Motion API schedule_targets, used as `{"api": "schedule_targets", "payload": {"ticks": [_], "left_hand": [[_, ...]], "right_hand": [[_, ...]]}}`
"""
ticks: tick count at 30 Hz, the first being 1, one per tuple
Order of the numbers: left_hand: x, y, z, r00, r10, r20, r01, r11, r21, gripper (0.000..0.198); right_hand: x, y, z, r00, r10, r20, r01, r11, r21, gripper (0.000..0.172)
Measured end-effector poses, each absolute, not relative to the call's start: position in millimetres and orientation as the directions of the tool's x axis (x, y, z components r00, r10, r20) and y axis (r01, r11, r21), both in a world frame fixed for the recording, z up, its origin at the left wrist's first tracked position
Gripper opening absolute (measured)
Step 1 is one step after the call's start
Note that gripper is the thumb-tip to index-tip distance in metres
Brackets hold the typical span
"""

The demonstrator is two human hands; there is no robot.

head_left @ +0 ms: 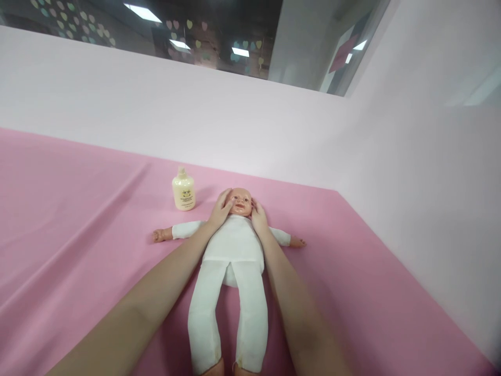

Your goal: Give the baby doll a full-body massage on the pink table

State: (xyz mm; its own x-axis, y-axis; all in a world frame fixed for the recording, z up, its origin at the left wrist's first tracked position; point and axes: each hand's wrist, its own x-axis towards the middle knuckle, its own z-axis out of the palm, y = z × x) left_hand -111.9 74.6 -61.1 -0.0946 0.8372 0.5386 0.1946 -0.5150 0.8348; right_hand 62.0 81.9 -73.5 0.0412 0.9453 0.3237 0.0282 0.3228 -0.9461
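A baby doll (234, 240) lies on its back on a pink cloth (336, 292), its head away from me and its arms spread to both sides. Its body and limbs are white fabric; head, hands and feet are skin-toned and shiny. My left hand (221, 209) is cupped round one side of the doll's head (241, 201), the thumb on its cheek. On the opposite side my right hand (259, 215) curves against the head, fingers close to the ear. Between them the two hands hold the head. Some fingertips are hidden beside and behind it.
A pale yellow bottle (183, 190) with a dark printed label stands upright left of the doll's head. White walls (250, 130) rise behind and at the right of the cloth. Above the back wall is a window (219, 36) with heart stickers and light reflections.
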Motion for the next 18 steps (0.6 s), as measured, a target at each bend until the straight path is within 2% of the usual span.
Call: {"api": "schedule_targets", "payload": {"ticks": [4,9,18], "left_hand": [[-112.0,73.8,-61.9,-0.039,0.799,0.601,0.265,-0.572,0.777,0.066],[-112.3,74.4,-61.4,-0.046,0.797,0.602,0.300,-0.564,0.769,0.059],[-112.9,80.8,-66.1,-0.191,0.769,0.610,0.287,-0.551,0.784,0.046]], "right_hand": [[62.1,70.4,-64.5,0.024,0.954,0.299,0.031,0.298,-0.954,0.057],[59.1,63.0,-56.5,-0.051,0.954,0.294,0.073,0.298,-0.952,0.081],[61.1,82.8,-78.9,0.081,0.934,0.347,0.095,0.339,-0.936,0.055]]}}
